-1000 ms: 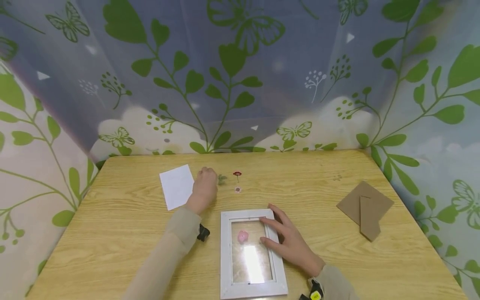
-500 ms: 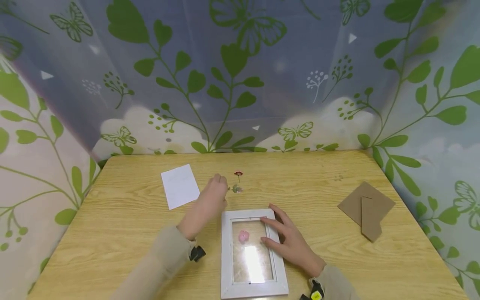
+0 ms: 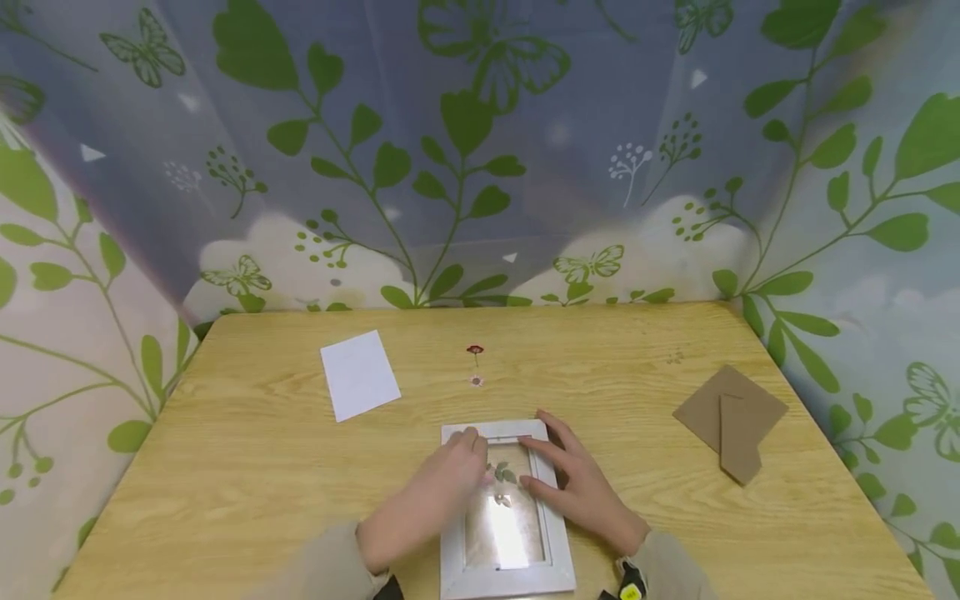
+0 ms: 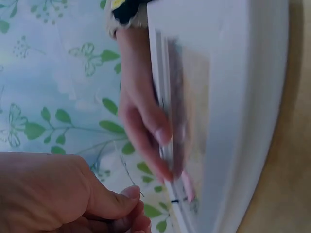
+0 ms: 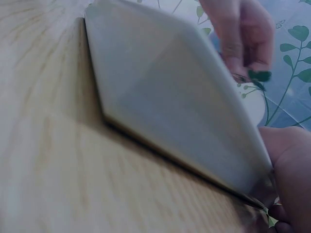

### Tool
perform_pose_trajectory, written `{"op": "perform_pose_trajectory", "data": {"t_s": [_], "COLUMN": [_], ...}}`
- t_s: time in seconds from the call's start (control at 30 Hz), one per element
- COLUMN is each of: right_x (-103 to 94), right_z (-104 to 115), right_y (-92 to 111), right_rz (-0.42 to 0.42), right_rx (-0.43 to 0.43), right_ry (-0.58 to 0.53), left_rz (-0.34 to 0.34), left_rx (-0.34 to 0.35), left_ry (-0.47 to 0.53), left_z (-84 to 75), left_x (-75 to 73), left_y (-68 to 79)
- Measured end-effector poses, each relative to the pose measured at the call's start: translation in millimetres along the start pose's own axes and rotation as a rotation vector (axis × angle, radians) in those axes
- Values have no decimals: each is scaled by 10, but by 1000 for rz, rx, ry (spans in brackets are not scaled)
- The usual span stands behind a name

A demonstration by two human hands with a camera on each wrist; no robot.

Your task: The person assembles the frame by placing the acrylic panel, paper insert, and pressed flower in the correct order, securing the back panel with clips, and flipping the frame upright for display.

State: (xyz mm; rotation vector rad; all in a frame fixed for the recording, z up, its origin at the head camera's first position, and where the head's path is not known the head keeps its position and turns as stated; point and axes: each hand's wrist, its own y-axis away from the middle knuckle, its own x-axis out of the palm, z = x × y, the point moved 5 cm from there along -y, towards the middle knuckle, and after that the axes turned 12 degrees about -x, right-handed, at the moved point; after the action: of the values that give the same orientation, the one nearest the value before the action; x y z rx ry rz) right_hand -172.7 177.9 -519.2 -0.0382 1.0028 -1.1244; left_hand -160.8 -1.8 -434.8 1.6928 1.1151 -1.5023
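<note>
My left hand point(image 3: 431, 496) pinches a small green leaf sprig point(image 3: 506, 473) by its thin stem between thumb and fingertip. The leaves hang over the glass of a white picture frame point(image 3: 452, 550), which lies on the table. In the right wrist view the sprig point(image 5: 260, 76) shows beyond the frame's side, clear of it. On the glass sits a pink flower point(image 4: 188, 186), mostly covered by my left hand in the head view. My right hand point(image 3: 583, 492) rests on the frame's right side with its fingers spread, tips over the inner edge and upper corner.
Past the frame lie a small red flower point(image 3: 475, 350) on a stem and a pale pink one point(image 3: 476, 381). White paper point(image 3: 360, 375) is at the left. A brown backing board point(image 3: 712, 408) with its stand lies at the right of the wooden table point(image 3: 247, 450).
My left hand has carried the sprig from the table behind, past the pale pink flower, toward me and over the glass. My right hand and the frame have stayed in place.
</note>
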Motion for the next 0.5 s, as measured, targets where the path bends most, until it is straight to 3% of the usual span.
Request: {"op": "perform_pose_trajectory", "data": {"t_s": [0.13, 0.33, 0.5], "right_x": [9, 11, 7], "right_z": [5, 6, 18], "right_y": [3, -4, -10], "right_rz": [-1, 10, 19], "right_rx": [-2, 16, 21], "right_ry": [2, 17, 21], "left_rz": [-25, -60, 2], "left_rx": [15, -50, -123], "left_ry": [-83, -189, -184], "left_z": [-96, -185, -217], "left_x": [101, 202, 269], "left_y": [174, 276, 290]}}
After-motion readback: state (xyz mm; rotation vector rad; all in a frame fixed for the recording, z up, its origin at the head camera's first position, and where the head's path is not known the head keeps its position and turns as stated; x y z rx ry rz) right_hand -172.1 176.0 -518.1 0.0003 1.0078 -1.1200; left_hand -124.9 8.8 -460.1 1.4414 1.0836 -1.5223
